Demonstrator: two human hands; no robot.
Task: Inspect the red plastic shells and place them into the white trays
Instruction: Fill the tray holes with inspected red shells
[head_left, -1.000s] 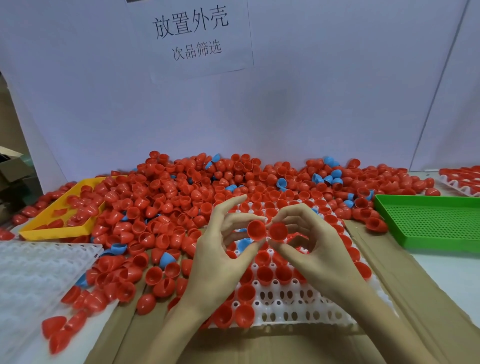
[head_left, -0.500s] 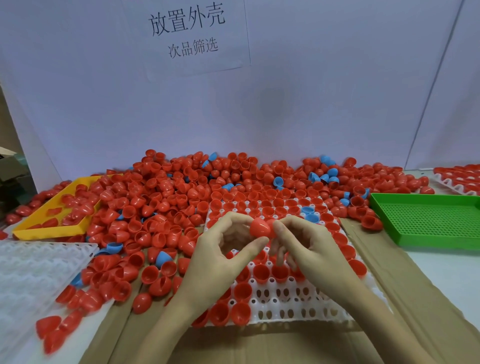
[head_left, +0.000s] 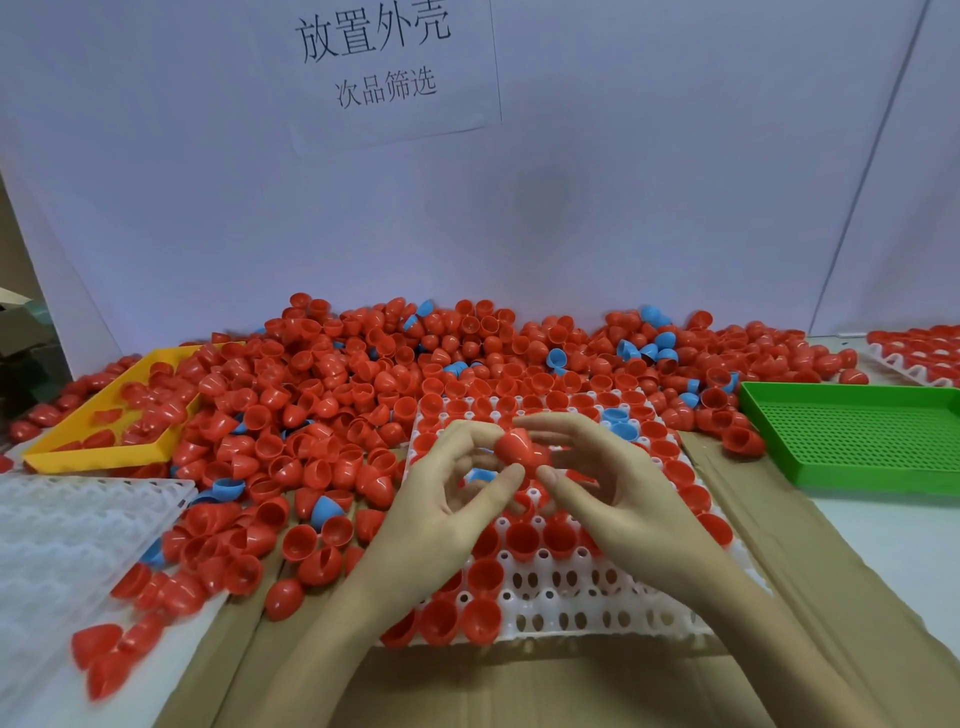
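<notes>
My left hand (head_left: 441, 504) and my right hand (head_left: 628, 499) meet above the white tray (head_left: 571, 597). Between their thumbs and forefingers they pinch red shells (head_left: 519, 449) pressed close together, rounded side towards me; I cannot tell where one ends and the other begins. The tray holds several red shells in its cups, with bare holes in its near rows. Two blue shells (head_left: 618, 422) sit in its far right cups. A big heap of loose red shells (head_left: 337, 395) spreads behind and to the left of the tray.
A yellow tray (head_left: 98, 452) with a few red shells lies at the left, an empty green mesh tray (head_left: 857, 452) at the right. Another white tray (head_left: 78, 525) lies at the near left, and a filled one (head_left: 914, 353) at the far right. Cardboard (head_left: 519, 691) covers the near table.
The two shells, held apart with open sides towards me a second ago, have been brought together and turned dome-side out. Both hands sank slightly towards the tray.
</notes>
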